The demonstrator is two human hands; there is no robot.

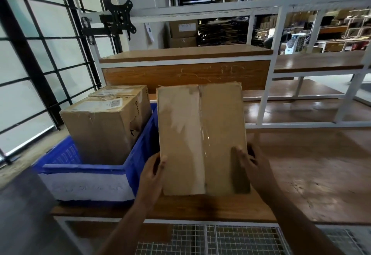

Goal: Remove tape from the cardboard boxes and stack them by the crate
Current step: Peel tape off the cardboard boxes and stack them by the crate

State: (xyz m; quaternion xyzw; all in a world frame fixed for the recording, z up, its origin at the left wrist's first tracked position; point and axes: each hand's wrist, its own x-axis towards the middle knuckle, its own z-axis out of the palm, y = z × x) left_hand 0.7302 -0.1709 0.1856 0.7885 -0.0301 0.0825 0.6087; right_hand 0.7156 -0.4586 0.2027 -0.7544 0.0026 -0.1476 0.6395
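A brown cardboard box [200, 134] stands in front of me on the wooden table, its top seam covered by a strip of clear glossy tape. My left hand [153, 172] grips its lower left edge, thumb on the top face. My right hand [254, 166] holds the lower right edge, thumb lying on the top face too. To the left, a blue plastic crate [140, 150] holds two more taped cardboard boxes, the near one [100, 126] and the one behind it [124, 91], both with white labels.
The wooden table [311, 174] stretches right of the box. A raised wooden shelf [184, 54] in a white metal frame stands behind. A black monitor mount [118, 21] hangs on the frame at upper left. Wire mesh [220, 240] lies below the table's front edge.
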